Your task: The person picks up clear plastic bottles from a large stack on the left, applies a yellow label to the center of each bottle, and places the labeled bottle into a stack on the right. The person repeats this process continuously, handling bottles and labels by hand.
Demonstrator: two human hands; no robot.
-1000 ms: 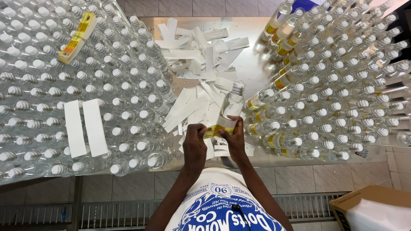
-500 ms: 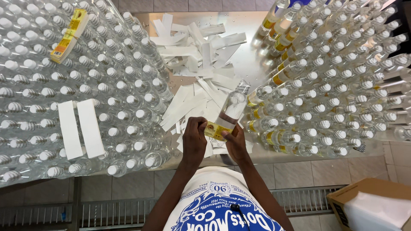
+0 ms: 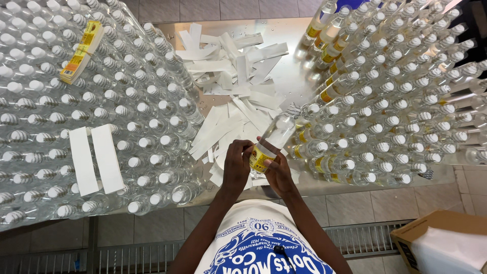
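Over the near edge of the steel table (image 3: 291,76), you are holding a clear bottle (image 3: 271,139) between both hands, its white cap tipping away from you toward the upper right. Your left hand (image 3: 237,165) is curling around the lower end, fingers pressing against the yellow label (image 3: 258,160) wrapped there. Your right hand (image 3: 278,172) is cupping the bottle from the other side, thumb lying across the label's edge, so both hands are closing on the same bottle rather than spreading flat. Just beyond your hands, a loose heap of white backing strips (image 3: 233,86) is lying scattered across the middle of the table. On your left, a big block of unlabelled clear bottles (image 3: 76,116) is standing packed cap to cap, with two white strips (image 3: 96,160) lying on top and a stack of yellow labels (image 3: 81,50) resting farther back. On your right, rows of bottles with yellow labels (image 3: 385,96) are standing close together. A cardboard box (image 3: 441,246) is sitting on the floor at lower right.
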